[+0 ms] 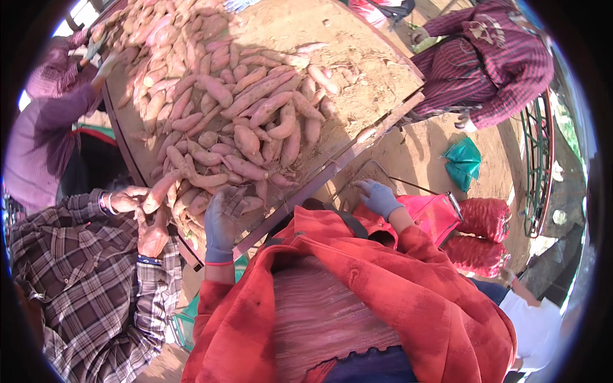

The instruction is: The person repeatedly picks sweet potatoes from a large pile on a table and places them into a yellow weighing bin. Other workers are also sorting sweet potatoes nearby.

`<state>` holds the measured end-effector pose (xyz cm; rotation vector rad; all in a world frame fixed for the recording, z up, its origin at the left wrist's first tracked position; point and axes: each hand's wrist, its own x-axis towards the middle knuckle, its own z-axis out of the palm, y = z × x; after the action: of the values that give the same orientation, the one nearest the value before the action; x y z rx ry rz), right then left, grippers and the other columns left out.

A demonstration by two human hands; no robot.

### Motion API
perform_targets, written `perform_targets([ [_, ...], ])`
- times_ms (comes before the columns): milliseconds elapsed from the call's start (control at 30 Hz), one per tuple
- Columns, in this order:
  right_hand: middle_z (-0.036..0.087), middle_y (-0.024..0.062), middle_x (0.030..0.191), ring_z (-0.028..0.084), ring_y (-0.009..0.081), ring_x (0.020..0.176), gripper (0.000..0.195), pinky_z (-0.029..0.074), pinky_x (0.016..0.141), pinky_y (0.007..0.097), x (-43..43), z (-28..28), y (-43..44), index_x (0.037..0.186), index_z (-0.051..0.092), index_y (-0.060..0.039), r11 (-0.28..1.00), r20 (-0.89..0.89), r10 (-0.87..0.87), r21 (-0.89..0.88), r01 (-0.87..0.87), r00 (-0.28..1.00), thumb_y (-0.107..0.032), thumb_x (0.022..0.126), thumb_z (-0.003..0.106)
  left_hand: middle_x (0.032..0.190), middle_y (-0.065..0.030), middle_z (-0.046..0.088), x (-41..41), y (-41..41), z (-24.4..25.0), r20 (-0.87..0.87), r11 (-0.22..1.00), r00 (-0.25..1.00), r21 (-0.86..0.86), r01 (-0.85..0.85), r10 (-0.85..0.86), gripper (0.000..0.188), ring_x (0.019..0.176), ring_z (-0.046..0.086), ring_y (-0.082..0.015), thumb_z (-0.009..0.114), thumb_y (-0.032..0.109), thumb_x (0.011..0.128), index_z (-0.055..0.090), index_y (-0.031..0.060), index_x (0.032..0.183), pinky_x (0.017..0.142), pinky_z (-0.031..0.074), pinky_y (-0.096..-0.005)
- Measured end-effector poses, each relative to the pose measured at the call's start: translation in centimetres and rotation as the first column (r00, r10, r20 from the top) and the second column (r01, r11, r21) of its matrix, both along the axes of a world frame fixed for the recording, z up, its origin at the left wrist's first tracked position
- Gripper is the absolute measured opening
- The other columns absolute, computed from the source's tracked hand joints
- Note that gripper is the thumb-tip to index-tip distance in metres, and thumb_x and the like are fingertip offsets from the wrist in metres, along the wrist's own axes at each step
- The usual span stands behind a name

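A heap of sweet potatoes [246,139] with pinkish skins lies on the table in front of me. My left hand [222,225], in a grey-blue glove, is at the near edge of the heap. Its shaded fingers spread beside the closest roots, and I see nothing held in it. My right hand [378,197], gloved in the same colour, is past the table rim on the right, above a bright red bag [431,213]. Its fingers are apart and it holds nothing visible.
A metal rim [330,167] borders the soil-covered table. At left, a person in a plaid shirt [86,268] holds a sweet potato [160,191]. More people stand at upper left and upper right [483,67]. Filled red mesh sacks [483,218] and a green bag [463,163] lie right.
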<state>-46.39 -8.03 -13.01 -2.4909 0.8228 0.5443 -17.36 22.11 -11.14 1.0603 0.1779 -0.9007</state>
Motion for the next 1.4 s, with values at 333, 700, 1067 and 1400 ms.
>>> perform_targets([
  [333, 0.052, 0.0100, 0.124, 0.053, 0.0321, 0.110, 0.046, 0.043, 0.092, 0.0433, 13.0, -3.8, -4.4, 0.125, 0.050, -0.0183, 0.967, 0.241, 0.222, -0.177, -0.182, 0.945, -0.026, 0.081, 0.059, 0.112, -0.0066, 0.059, -1.1, 2.9, 2.2, 0.029, 0.967, 0.976, 0.130, -0.218, 0.216, 0.034, 0.104, 0.057, -0.0214, 0.047, 0.030, 0.097, 0.053, 0.0066, 0.120, 0.090, 0.046, -0.0344],
  [700, 0.053, 0.0130, 0.121, 0.051, 0.0318, 0.112, 0.051, 0.039, 0.096, 0.0444, 34.0, -0.5, -5.8, 0.127, 0.049, -0.0124, 0.904, 0.557, 0.411, -0.349, -0.246, 0.722, -0.031, 0.081, 0.059, 0.113, -0.0066, 0.057, -3.3, 1.4, 5.0, 0.238, 0.920, 0.963, 0.336, -0.201, 0.124, 0.040, 0.104, 0.056, -0.0167, 0.049, 0.032, 0.096, 0.052, 0.0022, 0.122, 0.088, 0.047, -0.0326],
  [1067, 0.056, 0.0175, 0.123, 0.056, 0.0305, 0.111, 0.077, 0.039, 0.094, 0.0479, 48.0, 0.1, -2.5, 0.138, 0.031, -0.0083, 0.966, 0.474, 0.257, -0.144, -0.214, 0.842, -0.052, 0.080, 0.057, 0.117, -0.0119, 0.059, -2.6, 0.3, 4.4, 0.321, 0.758, 0.939, 0.641, -0.120, -0.122, 0.042, 0.101, 0.056, -0.0155, 0.057, 0.017, 0.088, 0.053, -0.0044, 0.124, 0.090, 0.044, -0.0272],
  [1400, 0.065, 0.0233, 0.100, 0.063, 0.0357, 0.095, 0.058, 0.047, 0.086, 0.0436, 47.8, 2.2, -0.5, 0.119, 0.051, -0.0033, 0.900, 0.412, 0.311, 0.162, -0.405, 0.856, -0.049, 0.084, 0.046, 0.113, -0.0083, 0.059, -1.1, -0.6, 5.7, 0.315, 0.739, 0.948, 0.650, -0.178, -0.049, 0.043, 0.080, 0.054, -0.0102, 0.058, 0.015, 0.086, 0.052, -0.0025, 0.124, 0.069, 0.048, -0.0236],
])
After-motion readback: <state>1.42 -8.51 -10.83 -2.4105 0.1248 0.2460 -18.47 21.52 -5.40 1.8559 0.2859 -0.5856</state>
